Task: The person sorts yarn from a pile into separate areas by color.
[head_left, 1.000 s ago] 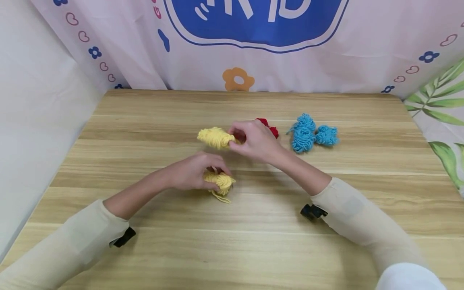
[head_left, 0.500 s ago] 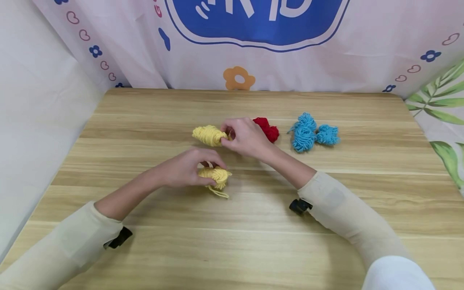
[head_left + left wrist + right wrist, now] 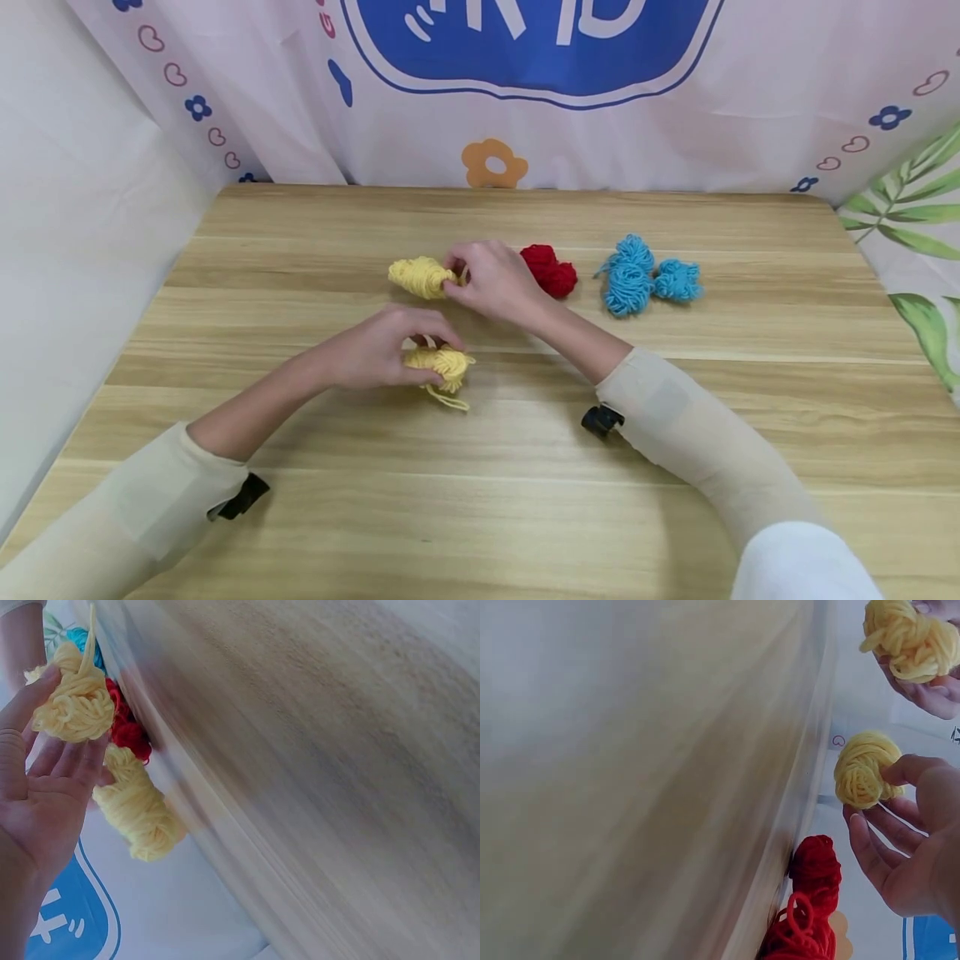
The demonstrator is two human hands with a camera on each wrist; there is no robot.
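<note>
My left hand grips a pale yellow yarn bundle between thumb and fingers, a loose loop hanging from it. Farther back, my right hand pinches the right end of a second yellow yarn bundle. In the right wrist view this second bundle shows between thumb and fingertips, with the left hand's bundle above it. A red yarn bundle lies on the table just right of my right hand, which overlaps its left edge in the head view.
Two blue yarn bundles, a larger one and a smaller one, lie side by side to the right of the red. The wooden table ends at a printed white curtain behind.
My right hand has moved left with its yellow yarn bundle, uncovering more of the red yarn. My left hand has shifted slightly left and back with its own bundle.
</note>
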